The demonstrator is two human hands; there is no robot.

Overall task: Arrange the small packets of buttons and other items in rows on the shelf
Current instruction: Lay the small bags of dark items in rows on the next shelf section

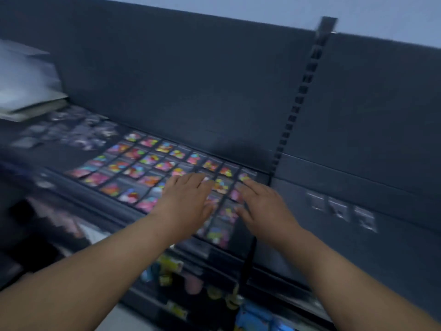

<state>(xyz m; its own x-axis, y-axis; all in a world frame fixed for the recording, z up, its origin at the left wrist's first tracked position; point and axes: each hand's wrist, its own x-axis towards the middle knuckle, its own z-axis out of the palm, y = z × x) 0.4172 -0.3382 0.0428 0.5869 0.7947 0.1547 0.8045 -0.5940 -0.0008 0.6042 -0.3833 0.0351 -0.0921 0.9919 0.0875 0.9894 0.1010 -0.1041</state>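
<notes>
The packets of buttons point(148, 161) lay flat on the dark shelf point(57, 158) in neat rows, like squares on a game board. The rows ran the long way along the shelf, from its left part to its right end, where a tall post point(301, 91) stood at the back. Both hands were at that right end. The left hand point(188, 199) lay flat over packets a little way in from the end, with its fingers straight and pointing to the back of the shelf. The right hand point(265, 206) lay flat over the last packets by the post, and its fingers were straight too. The hands were apart, and one bright packet point(220, 186) showed in the gap between them. Neither hand was curled round anything. The picture was blurry, so I could not tell if the hands pressed on the packets or were just above them. The packets to tidy were right under the hands and just past the fingertips, not off to a side. The right hand was nearer the last row by the post, so it looked like the one to straighten it. A loose bunch of clear packets point(74, 132) lay near the back left of the shelf, well apart from both hands, on the left hand's side. Three more clear packets point(338, 209) lay past the post on the next shelf point(393, 235), nearer the right hand.
</notes>
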